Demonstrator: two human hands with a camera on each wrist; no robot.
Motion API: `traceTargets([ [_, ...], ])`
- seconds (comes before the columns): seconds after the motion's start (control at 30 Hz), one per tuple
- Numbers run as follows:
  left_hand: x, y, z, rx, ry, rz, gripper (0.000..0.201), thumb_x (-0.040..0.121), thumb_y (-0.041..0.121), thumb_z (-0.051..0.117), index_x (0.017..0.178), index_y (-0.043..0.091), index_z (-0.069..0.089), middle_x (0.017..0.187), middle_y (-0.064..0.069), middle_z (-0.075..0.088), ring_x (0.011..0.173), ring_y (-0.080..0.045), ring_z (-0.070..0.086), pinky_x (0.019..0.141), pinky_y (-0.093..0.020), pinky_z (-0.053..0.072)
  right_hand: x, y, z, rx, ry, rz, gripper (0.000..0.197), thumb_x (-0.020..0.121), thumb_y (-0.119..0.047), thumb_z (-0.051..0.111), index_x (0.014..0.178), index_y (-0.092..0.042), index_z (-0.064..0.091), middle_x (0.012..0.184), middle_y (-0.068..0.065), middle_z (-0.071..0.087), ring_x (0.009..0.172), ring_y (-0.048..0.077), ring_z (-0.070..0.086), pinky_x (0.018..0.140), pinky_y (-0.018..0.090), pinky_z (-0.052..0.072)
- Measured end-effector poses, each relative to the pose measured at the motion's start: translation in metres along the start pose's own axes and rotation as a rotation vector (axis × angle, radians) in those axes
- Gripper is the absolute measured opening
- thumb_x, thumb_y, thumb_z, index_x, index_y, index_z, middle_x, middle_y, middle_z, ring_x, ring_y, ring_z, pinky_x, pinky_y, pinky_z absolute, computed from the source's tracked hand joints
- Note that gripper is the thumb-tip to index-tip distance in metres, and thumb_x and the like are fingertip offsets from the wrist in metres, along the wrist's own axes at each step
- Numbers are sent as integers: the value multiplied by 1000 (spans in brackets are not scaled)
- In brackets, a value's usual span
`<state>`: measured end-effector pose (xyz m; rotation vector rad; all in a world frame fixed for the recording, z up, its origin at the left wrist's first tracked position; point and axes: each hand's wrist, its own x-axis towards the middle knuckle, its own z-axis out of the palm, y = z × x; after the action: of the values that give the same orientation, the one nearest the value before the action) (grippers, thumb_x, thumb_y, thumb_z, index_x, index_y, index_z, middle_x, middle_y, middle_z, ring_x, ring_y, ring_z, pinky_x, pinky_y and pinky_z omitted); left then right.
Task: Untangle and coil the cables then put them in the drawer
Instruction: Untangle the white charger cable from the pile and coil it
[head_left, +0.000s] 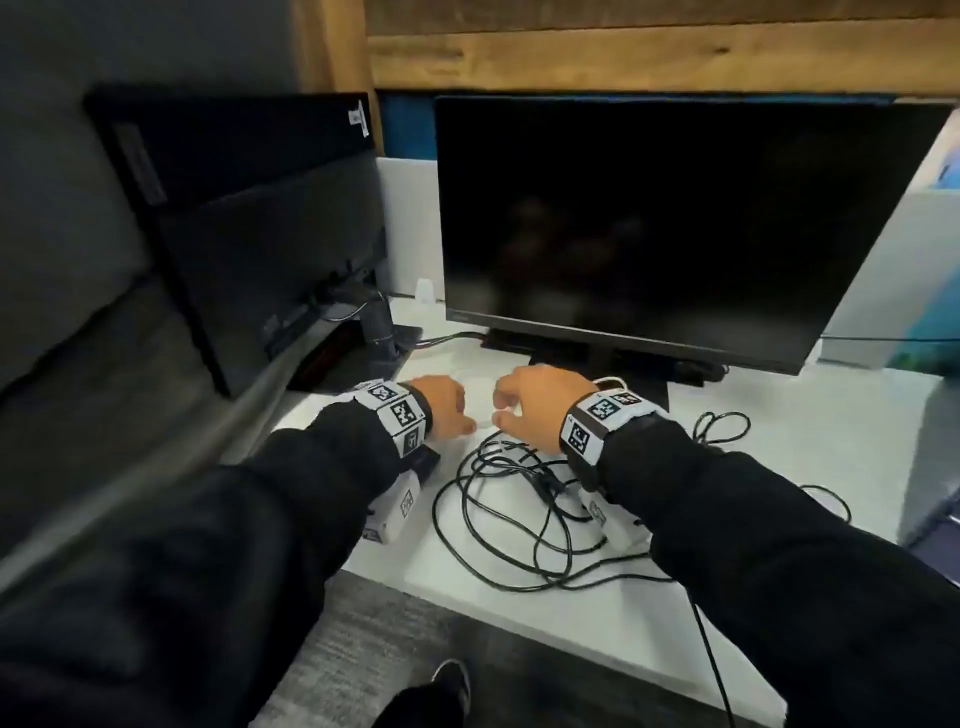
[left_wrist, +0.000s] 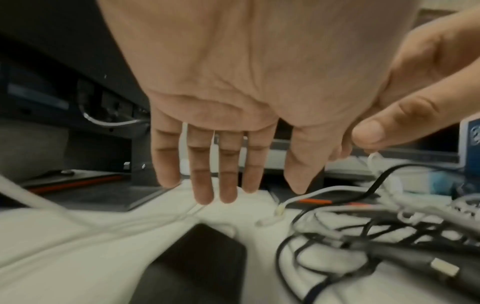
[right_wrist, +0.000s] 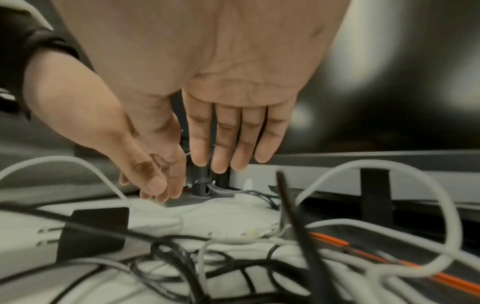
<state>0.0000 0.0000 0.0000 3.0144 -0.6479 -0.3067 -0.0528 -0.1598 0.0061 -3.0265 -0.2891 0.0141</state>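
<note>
A tangle of black cables (head_left: 519, 504) lies on the white desk (head_left: 810, 457) in front of me, with white cables (right_wrist: 389, 164) looped through it. My left hand (head_left: 460, 418) hovers just beyond the tangle, palm down with straight fingers (left_wrist: 202, 185), holding nothing. Close beside it on the right is my right hand (head_left: 501, 408), its fingers (right_wrist: 221, 152) also straight and empty above the white cables. One white cable end (left_wrist: 278, 211) lies under the left fingertips. A black plug adapter (right_wrist: 96, 226) sits by the cables. No drawer is in view.
A dark monitor (head_left: 675, 234) stands right behind the hands on its base. A second monitor (head_left: 260, 234) is angled at the left. More thin black cable (head_left: 722, 426) lies to the right, and one strand hangs over the desk's front edge (head_left: 711, 665).
</note>
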Motion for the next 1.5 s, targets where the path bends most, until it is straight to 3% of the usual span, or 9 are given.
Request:
traceTargets([
  [0.23, 33, -26, 40, -17, -163, -83, 48, 90, 51, 63, 118, 12, 66, 116, -6, 66, 107, -25, 62, 87, -31, 48, 46, -1, 37, 28, -157, -10, 23, 95, -47, 49, 109, -33, 59, 112, -8, 62, 102, 20, 60, 87, 37, 50],
  [0.43, 41, -46, 32, -332, -84, -47, 6, 86, 17, 71, 82, 17, 66, 81, 0, 66, 78, -23, 64, 67, -27, 52, 54, 2, 25, 94, -121, -25, 39, 97, -42, 52, 134, -30, 51, 133, -6, 56, 115, 21, 56, 97, 36, 47],
  [0.63, 26, -63, 15, -853, 5, 29, 24, 86, -12, 54, 83, 10, 65, 76, -13, 69, 66, -17, 62, 66, -22, 53, 54, -2, 13, 155, -28, -37, 54, 99, -35, 52, 151, -33, 34, 154, -5, 40, 136, 21, 44, 110, 37, 39],
  [0.8, 14, -62, 12, -1243, 140, 88, 20, 95, 14, 61, 75, 10, 60, 61, -8, 61, 61, -21, 60, 83, -40, 53, 52, -14, 12, 203, 59, -92, 58, 101, -29, 50, 155, -31, 28, 161, -6, 32, 146, 19, 31, 117, 35, 28],
  [0.93, 2, -53, 6, -1527, 150, 114, 38, 102, 26, 52, 67, 10, 49, 51, -2, 39, 51, -18, 40, 55, -23, 45, 49, -18, 11, 286, 158, -151, 38, 100, -35, 53, 138, -32, 50, 143, -7, 53, 131, 18, 46, 110, 39, 39],
  [1.03, -3, -52, 8, -1650, 113, 124, 35, 101, 29, 54, 72, 9, 53, 50, 1, 35, 49, -15, 35, 59, -26, 40, 41, -17, 6, 458, 211, -144, 13, 101, -40, 50, 103, -29, 58, 105, -12, 68, 97, 17, 62, 90, 44, 52],
  [1.17, -4, -52, 14, -1617, 118, 164, 30, 102, 22, 52, 87, 0, 66, 56, -5, 44, 57, -21, 46, 68, -33, 45, 36, -12, 7, 688, 225, -129, 15, 98, -39, 59, 93, -29, 68, 71, 1, 69, 65, 15, 61, 69, 40, 54],
  [1.3, -3, -47, 19, -1589, 28, 177, 32, 103, 27, 49, 94, 4, 68, 59, -1, 41, 50, -14, 35, 60, -30, 43, 43, -4, 13, 819, 330, -154, 12, 94, -27, 69, 97, -22, 79, 86, -10, 72, 74, 0, 61, 65, 13, 48],
  [1.5, 4, -64, 10, -2010, -105, 202, 23, 93, 23, 51, 71, 15, 51, 52, 7, 24, 43, -9, 23, 52, -26, 34, 55, 6, 22, 1005, 300, -78, 14, 95, -31, 66, 101, -21, 75, 72, -10, 62, 66, 2, 54, 60, 17, 47],
])
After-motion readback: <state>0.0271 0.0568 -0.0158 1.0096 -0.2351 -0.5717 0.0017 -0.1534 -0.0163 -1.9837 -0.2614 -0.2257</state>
